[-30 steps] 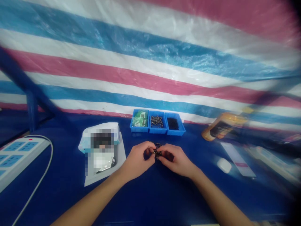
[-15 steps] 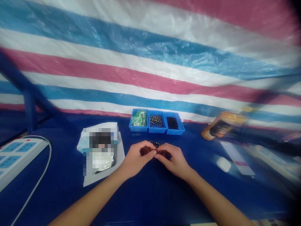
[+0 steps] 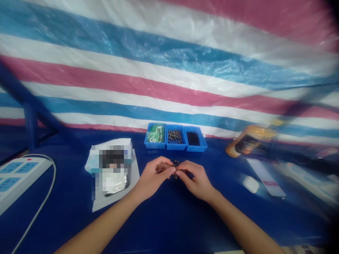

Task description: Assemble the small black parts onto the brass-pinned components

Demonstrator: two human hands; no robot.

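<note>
The left hand (image 3: pixel 153 180) and right hand (image 3: pixel 197 180) both grasp, fingertips pinched together, a small dark metal part (image 3: pixel 175 163) held just above the bench (image 3: pixel 169 225), with a blue bin (image 3: pixel 175 147) of metal fasteners just ahead of the hands.

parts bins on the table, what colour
The parts bins are bright blue, in the head view.
</note>
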